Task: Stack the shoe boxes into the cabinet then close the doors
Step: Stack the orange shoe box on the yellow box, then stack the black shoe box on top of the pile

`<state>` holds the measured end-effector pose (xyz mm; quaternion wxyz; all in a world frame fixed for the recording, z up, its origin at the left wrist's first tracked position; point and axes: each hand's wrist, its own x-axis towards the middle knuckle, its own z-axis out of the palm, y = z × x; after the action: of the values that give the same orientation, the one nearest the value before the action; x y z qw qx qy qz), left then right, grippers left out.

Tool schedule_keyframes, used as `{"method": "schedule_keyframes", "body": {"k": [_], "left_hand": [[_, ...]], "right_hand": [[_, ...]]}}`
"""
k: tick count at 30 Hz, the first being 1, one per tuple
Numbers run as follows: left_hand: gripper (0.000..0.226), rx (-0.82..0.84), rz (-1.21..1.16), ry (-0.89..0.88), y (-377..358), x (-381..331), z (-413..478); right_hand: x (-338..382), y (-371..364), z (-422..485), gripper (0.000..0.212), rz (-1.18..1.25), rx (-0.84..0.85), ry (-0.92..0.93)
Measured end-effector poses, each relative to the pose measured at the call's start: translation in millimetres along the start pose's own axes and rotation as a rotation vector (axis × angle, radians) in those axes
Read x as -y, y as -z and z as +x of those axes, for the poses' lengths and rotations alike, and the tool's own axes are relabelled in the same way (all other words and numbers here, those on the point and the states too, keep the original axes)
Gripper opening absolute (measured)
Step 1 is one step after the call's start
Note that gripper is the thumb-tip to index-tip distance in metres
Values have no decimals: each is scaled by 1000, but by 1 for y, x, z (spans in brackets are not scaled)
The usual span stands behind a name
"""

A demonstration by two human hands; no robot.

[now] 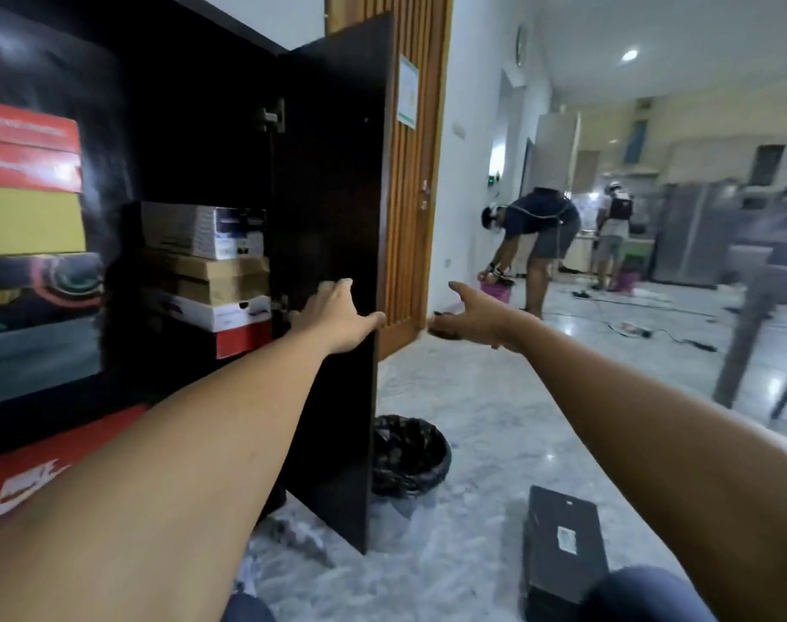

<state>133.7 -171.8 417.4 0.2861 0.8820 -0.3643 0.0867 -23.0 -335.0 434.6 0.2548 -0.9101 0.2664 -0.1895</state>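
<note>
The left grip lies released on the inner face of the open cabinet door. Its fingers are straight and point up and left, and its thumb is stretched to the door's free vertical edge. Whether the thumb hooks over that edge cannot be told. Its forearm reaches out nearly straight. Just right of that edge the right grip hangs in the air, also released, fingers spread, touching nothing, arm extended. Left of the left grip, inside the cabinet, stands a stack of shoe boxes. Well below the right grip, a black shoe box lies on the floor. Below the left grip, behind the door's lower part, sits a dark basket. Beyond both grips, a slatted wooden door stands behind the free edge. Right of the right grip, bare floor runs to a table.
</note>
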Motion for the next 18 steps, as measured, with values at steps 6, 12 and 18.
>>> {"method": "schedule_keyframes", "body": {"k": [6, 12, 18], "left_hand": [[89, 168, -19, -153, -92, -57, 2], [87, 397, -30, -199, -210, -100, -6], [90, 601, -40, -238, -336, -110, -40]], "right_hand": [[-100, 34, -30, 98, -52, -70, -176], [-226, 20, -65, 89, -5, -98, -366], [-355, -25, -90, 88, 42, -46, -542]]}}
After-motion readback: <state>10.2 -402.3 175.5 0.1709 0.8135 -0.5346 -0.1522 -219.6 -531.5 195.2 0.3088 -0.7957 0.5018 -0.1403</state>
